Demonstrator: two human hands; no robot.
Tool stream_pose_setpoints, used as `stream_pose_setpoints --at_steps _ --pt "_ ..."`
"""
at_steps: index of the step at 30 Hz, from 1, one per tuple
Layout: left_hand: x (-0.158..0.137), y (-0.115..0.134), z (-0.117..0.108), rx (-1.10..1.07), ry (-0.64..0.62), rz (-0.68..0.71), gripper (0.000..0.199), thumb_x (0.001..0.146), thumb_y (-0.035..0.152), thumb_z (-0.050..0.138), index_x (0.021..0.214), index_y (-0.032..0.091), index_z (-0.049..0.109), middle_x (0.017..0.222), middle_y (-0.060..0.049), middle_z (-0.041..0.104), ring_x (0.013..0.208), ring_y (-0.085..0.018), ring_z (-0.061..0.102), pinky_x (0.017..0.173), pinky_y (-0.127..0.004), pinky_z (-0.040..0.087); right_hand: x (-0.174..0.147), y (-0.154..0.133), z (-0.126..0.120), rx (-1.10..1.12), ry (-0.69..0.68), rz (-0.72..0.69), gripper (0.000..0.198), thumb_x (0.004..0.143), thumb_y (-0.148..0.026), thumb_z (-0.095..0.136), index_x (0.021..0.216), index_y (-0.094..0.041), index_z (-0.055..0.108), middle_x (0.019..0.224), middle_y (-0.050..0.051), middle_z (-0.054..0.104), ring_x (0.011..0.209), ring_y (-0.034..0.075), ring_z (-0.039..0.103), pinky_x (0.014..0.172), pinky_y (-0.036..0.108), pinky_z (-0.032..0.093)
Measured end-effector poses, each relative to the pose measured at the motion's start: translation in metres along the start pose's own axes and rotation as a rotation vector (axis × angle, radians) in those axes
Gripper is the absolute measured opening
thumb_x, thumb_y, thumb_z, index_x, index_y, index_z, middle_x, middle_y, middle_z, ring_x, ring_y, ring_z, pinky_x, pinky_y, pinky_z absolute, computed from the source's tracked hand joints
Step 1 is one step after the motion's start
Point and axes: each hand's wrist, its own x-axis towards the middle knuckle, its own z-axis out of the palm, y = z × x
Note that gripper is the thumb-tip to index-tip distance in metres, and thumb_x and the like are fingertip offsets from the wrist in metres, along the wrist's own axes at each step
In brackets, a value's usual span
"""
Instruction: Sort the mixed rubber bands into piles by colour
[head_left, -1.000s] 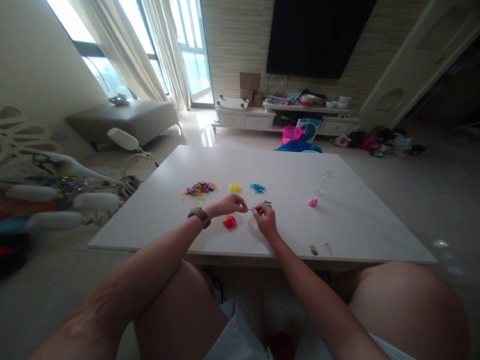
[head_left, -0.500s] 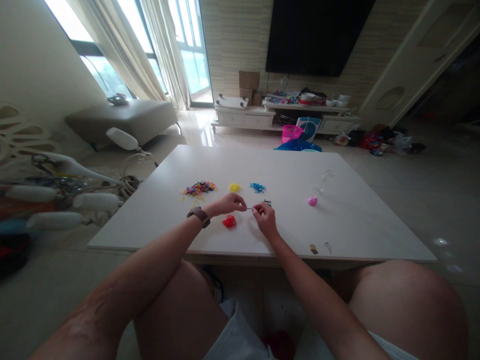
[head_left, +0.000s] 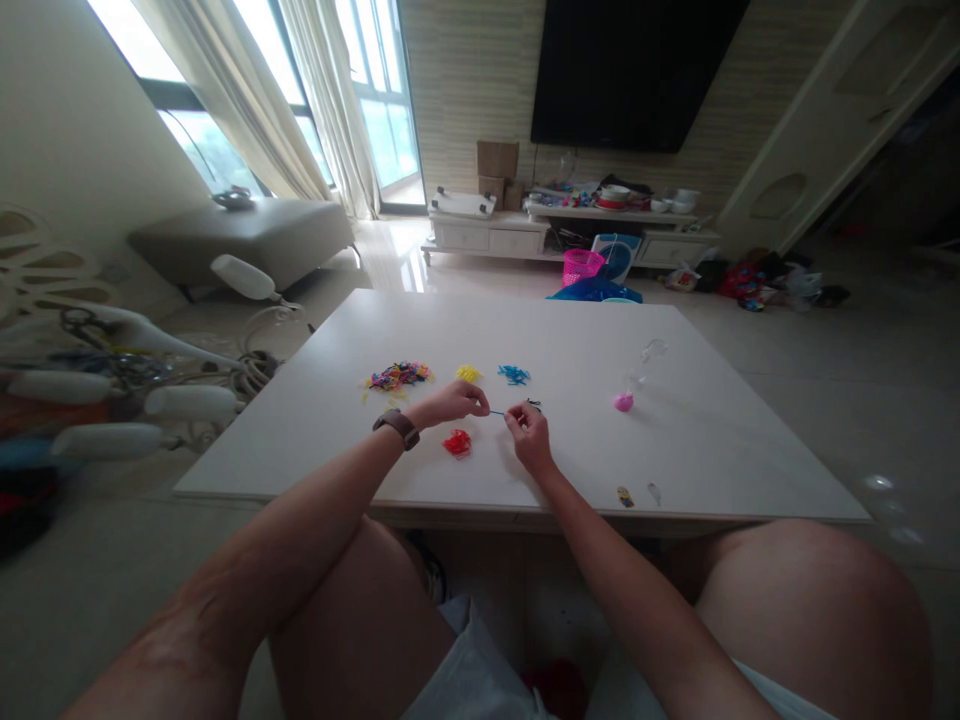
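Pinched at both ends, a thin blue rubber band [head_left: 497,413] is drawn straight between my hands, a little above the white table. My left hand [head_left: 459,402], with a watch on its wrist, has its thumb and fingers closed on the left end. On the other end my right hand [head_left: 529,430] is closed in a pinch. Below my left hand lies a red pile of small bands [head_left: 457,444]. Beyond the hands are a yellow pile [head_left: 469,373] and a blue pile [head_left: 514,375]. A few black pieces [head_left: 533,403] show partly behind my right fingers.
A mixed multicoloured pile [head_left: 400,377] lies at the left of the white table [head_left: 585,340]. Toward the right are a pink lump [head_left: 623,402] and a clear object [head_left: 654,350]. A small yellow figure [head_left: 625,497] and a clear piece [head_left: 655,494] lie near the front edge.
The gap between my hands has widened slightly, my left hand shifting a little left, and more of the blue rubber band shows between them. The piles look unchanged.
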Motion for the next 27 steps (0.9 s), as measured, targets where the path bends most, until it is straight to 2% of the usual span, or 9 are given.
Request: stream_pose_setpoints --at_steps 6,10,19,27 --pt "-0.003 0.001 -0.018 -0.008 0.024 -0.047 0.022 0.064 0.030 0.069 0.076 0.012 0.073 0.064 0.000 0.057 0.057 -0.010 0.044 0.054 -0.024 0.033 0.001 0.002 0.000 0.015 0.088 0.048 0.017 0.087 -0.031 0.055 0.075 -0.020 0.056 0.070 -0.001 0.057 0.067 0.015 0.052 0.064 0.028 0.041" --pt "-0.007 0.007 -0.023 0.020 0.028 -0.044 0.021 0.064 0.030 0.068 0.075 0.012 0.073 0.064 -0.001 0.058 0.059 -0.011 0.045 0.056 -0.024 0.035 0.001 0.001 0.000 0.014 0.102 0.054 0.017 0.087 -0.032 0.055 0.076 -0.020 0.057 0.071 -0.001 0.057 0.067 0.015 0.052 0.064 0.028 0.040" --pt "0.000 0.002 -0.014 0.007 -0.035 -0.009 0.024 0.066 0.033 0.067 0.078 0.012 0.073 0.066 -0.001 0.058 0.057 -0.010 0.043 0.054 -0.024 0.033 0.000 -0.001 0.001 0.003 0.062 0.047 0.017 0.087 -0.033 0.055 0.075 -0.021 0.056 0.069 -0.001 0.057 0.067 0.016 0.053 0.064 0.029 0.041" --pt "-0.003 0.013 0.005 0.056 -0.063 0.041 0.021 0.068 0.030 0.066 0.077 0.013 0.074 0.060 0.002 0.055 0.056 -0.010 0.042 0.058 -0.025 0.033 0.000 -0.001 0.000 -0.001 0.006 0.005 0.014 0.084 -0.029 0.057 0.074 -0.021 0.058 0.070 -0.001 0.060 0.066 0.015 0.054 0.063 0.028 0.042"
